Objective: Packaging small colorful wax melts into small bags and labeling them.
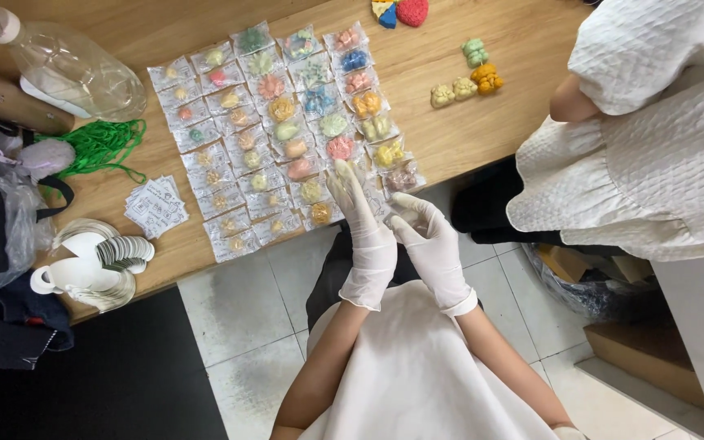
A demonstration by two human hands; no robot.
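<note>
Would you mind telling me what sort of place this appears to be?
Probably a small craft packing bench: rows of bagged coloured shapes on a wooden table, loose shapes, and gloved hands at the edge.

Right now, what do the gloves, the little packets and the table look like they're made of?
The gloves on the left hand and right hand look like thin white latex or nitrile, smooth and snug. The packets look like clear glossy plastic film, since the coloured pieces show through. The table looks like light wood or wood-look laminate, showing grain.

On the desk (pixel 482 138) lie four loose moulded pieces (pixel 466 77), one clear plastic bottle (pixel 67 69), one green cord bundle (pixel 103 147) and one stack of small cards (pixel 156 206).
</note>
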